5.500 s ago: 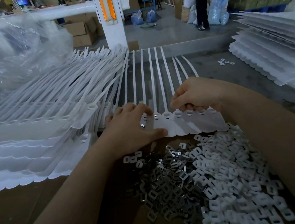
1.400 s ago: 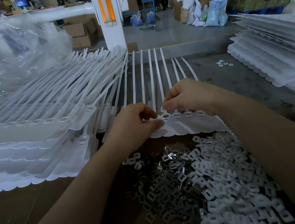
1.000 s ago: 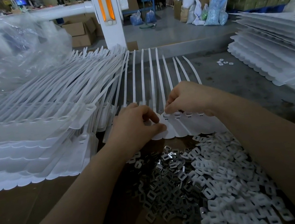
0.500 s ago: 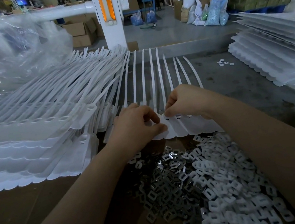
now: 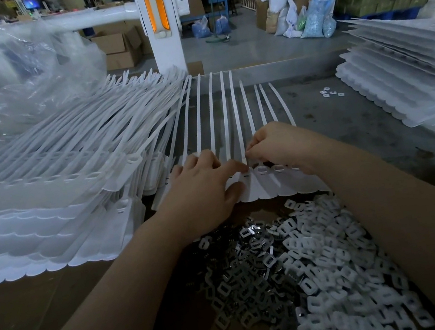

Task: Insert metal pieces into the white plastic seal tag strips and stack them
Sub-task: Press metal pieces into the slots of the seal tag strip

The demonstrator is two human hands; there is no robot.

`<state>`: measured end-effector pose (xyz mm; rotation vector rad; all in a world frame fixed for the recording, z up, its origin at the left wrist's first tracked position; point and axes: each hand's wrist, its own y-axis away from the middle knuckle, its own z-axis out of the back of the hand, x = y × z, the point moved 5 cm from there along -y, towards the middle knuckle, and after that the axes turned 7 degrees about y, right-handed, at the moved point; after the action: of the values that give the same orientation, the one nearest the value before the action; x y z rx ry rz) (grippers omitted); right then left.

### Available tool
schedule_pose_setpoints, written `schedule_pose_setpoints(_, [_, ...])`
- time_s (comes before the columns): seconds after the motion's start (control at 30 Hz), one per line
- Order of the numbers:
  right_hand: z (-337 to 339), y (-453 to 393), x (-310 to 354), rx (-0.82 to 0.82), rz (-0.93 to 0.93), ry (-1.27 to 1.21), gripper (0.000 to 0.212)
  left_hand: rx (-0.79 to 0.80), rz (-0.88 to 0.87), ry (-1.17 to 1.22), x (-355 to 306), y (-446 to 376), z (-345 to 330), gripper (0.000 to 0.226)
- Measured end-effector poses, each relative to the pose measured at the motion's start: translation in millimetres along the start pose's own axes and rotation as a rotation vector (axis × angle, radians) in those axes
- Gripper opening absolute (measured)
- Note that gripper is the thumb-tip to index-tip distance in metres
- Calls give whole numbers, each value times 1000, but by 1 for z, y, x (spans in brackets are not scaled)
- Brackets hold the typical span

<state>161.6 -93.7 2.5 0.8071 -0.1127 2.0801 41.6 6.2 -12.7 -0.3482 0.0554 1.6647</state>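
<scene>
Seal tag strips (image 5: 237,138), joined in one white sheet, lay flat on the grey bench between our two hands, tails pointing away from us and the scalloped heads toward us. We had our left hand (image 5: 201,193) spread on the near left part of the sheet, fingers mostly straight and pressing it down, the thumb at the sheet's scalloped edge. Our right hand (image 5: 276,146) was curled, fingertips drawn together right over a slot near the middle of the row; whether a metal piece was pinched there we could not tell, it being too small and hidden by the fingers. The two hands were close, nearly touching at the fingertips.

We judged the step in hand to be the seating of an insert into one head of this sheet, with several slots to the right seeming unfilled. Just below, on brown cardboard, the metal pieces (image 5: 245,284) lay in a dark heap beside a heap of white plastic clips (image 5: 343,267).

Next we would need to push the piece fully home, then fetch another from the heap and move one slot on. Once the row was done, the sheet would go onto a stack (image 5: 32,218) at our left.
</scene>
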Motion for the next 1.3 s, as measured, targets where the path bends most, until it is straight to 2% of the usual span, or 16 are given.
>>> schedule_pose_setpoints(0.17, [0, -1, 0, -10, 15, 7, 11, -39, -114, -152, -9, 0, 5, 43])
schedule_pose_setpoints(0.27, [0, -1, 1, -12, 30, 3, 11, -9, -124, -186, -7, 0, 5, 50])
schedule_pose_setpoints(0.37, [-1, -1, 0, -12, 37, -4, 11, 68, -60, -41, -2, 0, 5, 53])
schedule_pose_setpoints(0.47, [-1, -1, 0, -17, 48, 1, 11, 117, 6, 186, 4, 1, 8, 44])
schedule_pose_setpoints(0.57, [0, -1, 0, -11, 44, 6, 14, 80, -65, 486, 0, 3, 24, 21])
schedule_pose_setpoints(0.63, [0, -1, -1, -7, 41, -13, 15, 176, -145, 642, -7, 7, 30, 17])
schedule_pose_setpoints(0.73, [1, 1, -1, -5, 44, -27, 16, 388, -184, 681, -16, 13, 26, 16])
schedule_pose_setpoints(0.83, [1, 3, 0, 0, 30, -24, 14, 476, -149, 646, -18, 15, 18, 17])
schedule_pose_setpoints(1.17, [3, 4, 0, -2, 29, -43, 12, 462, -86, 632, -16, 14, 15, 9])
schedule_pose_setpoints(1.3, [4, 3, -1, -14, 50, -71, 11, 379, -1, 767, -9, 11, 20, 7])
